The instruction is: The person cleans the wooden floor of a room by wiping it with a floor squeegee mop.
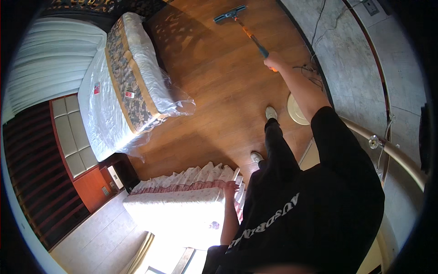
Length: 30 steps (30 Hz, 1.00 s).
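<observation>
My right hand (273, 61) grips the lower end of an orange and dark grey handle. At its far end, a squeegee-like tool (231, 14) with a wide dark head is over the wood floor (212, 68). My left hand (231, 186) hangs beside the corner of a floral-covered bed or bench (178, 195) with a ruffled skirt. Its fingers look slightly apart with nothing visible in them, and I cannot tell whether they touch the fabric. Bright light washes out much of the cover's top.
A plastic-wrapped mattress (99, 113) lies on a bed with a padded headboard (73, 130). Loose plastic (181, 102) hangs off its corner. Dark cables (311, 77) lie by the wall (352, 61). A round cream object (297, 111) and a pale rod (400, 156) are near my right arm.
</observation>
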{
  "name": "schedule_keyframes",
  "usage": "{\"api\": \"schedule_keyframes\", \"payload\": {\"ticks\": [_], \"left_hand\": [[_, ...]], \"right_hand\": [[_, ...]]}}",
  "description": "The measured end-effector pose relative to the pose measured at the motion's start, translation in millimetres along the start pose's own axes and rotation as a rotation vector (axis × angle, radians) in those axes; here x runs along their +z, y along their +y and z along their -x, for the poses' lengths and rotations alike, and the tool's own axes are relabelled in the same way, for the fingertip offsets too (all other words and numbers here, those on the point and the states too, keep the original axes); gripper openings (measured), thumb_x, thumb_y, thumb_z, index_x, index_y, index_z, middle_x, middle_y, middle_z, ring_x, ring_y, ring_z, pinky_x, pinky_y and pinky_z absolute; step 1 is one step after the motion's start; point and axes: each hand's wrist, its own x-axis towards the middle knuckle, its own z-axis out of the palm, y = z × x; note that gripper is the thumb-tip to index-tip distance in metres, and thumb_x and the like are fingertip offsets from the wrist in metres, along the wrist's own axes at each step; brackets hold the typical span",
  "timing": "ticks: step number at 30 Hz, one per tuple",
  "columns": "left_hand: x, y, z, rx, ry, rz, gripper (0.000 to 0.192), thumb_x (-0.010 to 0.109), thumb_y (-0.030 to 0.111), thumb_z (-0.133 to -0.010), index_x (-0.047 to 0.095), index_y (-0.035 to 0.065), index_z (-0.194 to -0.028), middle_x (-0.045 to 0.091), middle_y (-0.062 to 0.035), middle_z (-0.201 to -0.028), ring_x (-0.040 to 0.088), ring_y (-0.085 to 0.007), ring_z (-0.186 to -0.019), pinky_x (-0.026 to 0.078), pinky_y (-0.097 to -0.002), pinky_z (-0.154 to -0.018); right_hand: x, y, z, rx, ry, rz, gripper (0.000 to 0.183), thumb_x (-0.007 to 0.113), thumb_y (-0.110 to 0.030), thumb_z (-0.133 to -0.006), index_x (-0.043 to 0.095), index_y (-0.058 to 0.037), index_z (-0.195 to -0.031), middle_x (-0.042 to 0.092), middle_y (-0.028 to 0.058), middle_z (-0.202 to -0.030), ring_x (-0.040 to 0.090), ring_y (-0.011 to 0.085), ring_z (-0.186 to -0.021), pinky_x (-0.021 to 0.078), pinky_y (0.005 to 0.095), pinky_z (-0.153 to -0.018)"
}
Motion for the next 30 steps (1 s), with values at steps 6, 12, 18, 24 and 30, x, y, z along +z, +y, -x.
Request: {"api": "schedule_keyframes", "payload": {"ticks": [6,12,18,24,30], "left_hand": [[61,33,54,0.029,-0.065,-0.05,0.017,0.045,0.016,-0.077,0.05,0.0029,-0.087,0.055,-0.0099,-0.068,0.055,-0.0169,-0.057,0.043,-0.0254,-0.049],[55,10,35,0.162,-0.079,-0.018,0.015,0.044,0.016,-0.077,0.05,0.0035,-0.083,0.054,-0.0079,-0.065,0.052,-0.0148,-0.054,0.04,-0.0234,-0.047],[86,11,11,0.044,-0.295,0.217,0.024,0.044,0.022,-0.076,0.05,0.0025,-0.088,0.054,-0.0089,-0.067,0.053,-0.0145,-0.056,0.041,-0.0213,-0.048],[164,12,-46,-0.227,-0.732,1.053,0.042,0.044,0.046,-0.077,0.039,0.0078,-0.095,0.05,-0.0135,-0.089,0.054,-0.026,-0.065,0.048,-0.0344,-0.064],[189,-33,-60,-0.368,-0.569,1.572,0.022,0.052,0.026,-0.075,0.041,0.0078,-0.072,0.048,-0.0037,-0.062,0.051,-0.0161,-0.052,0.045,-0.0245,-0.047]], "right_hand": [[38,-4,28,-0.173,-0.065,0.019,0.014,0.052,-0.015,-0.061,0.055,-0.0051,-0.052,0.057,0.0093,-0.056,0.056,0.0202,-0.054,0.043,0.0319,-0.049],[86,29,194,-0.067,-0.274,0.202,0.016,0.054,-0.016,-0.06,0.057,-0.0011,-0.054,0.057,0.0137,-0.058,0.059,0.0248,-0.063,0.0459,0.0341,-0.057],[69,104,331,0.062,-0.473,0.17,0.012,0.048,-0.008,-0.062,0.052,0.0019,-0.057,0.054,0.0109,-0.049,0.055,0.0202,-0.043,0.0441,0.0298,-0.042],[52,106,465,0.009,-0.469,0.42,0.015,0.049,-0.011,-0.062,0.052,0.0021,-0.069,0.054,0.0184,-0.059,0.056,0.0299,-0.054,0.0447,0.0365,-0.051],[33,122,517,-0.096,-0.512,0.649,0.023,0.052,-0.012,-0.059,0.052,0.0017,-0.077,0.055,0.0218,-0.073,0.054,0.0339,-0.074,0.0421,0.0386,-0.065]]}}
